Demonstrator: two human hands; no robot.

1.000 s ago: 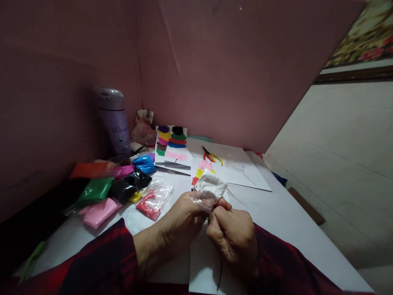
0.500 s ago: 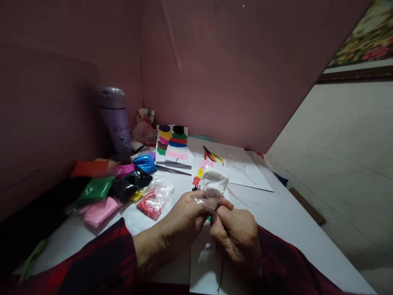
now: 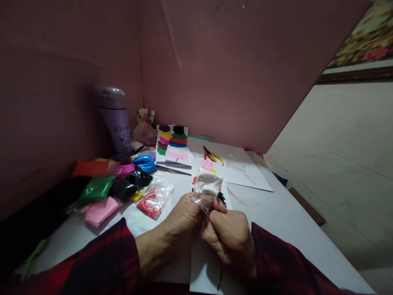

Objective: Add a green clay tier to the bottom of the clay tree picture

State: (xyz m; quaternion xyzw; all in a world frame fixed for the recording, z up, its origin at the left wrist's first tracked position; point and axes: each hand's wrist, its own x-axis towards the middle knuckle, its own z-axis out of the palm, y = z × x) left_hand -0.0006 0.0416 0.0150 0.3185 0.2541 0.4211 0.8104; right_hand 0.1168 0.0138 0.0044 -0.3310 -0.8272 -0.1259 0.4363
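Note:
A clear plastic packet of white clay-like material [image 3: 208, 181] is held up over the table in front of me. My left hand [image 3: 187, 215] pinches its lower left side, fingers closed. My right hand [image 3: 229, 235] is closed at the packet's bottom edge, thumb and finger pressed against the clear plastic. Beneath both hands lies a white card [image 3: 204, 270] with coloured patches at its top and a dark line near its bottom. The packet and hands hide much of that card.
To the left is a pile of coloured packets, among them a green one [image 3: 96, 190], a pink one [image 3: 102, 211] and a red one [image 3: 153, 200]. Behind stand a purple bottle [image 3: 115, 123] and two painted cards [image 3: 178, 143]. Scissors-like pliers [image 3: 212, 156] lie on white paper [image 3: 251, 168].
Both hands have shifted slightly left with the white packet, uncovering a black patch on the card to its right. The other things stay where they were.

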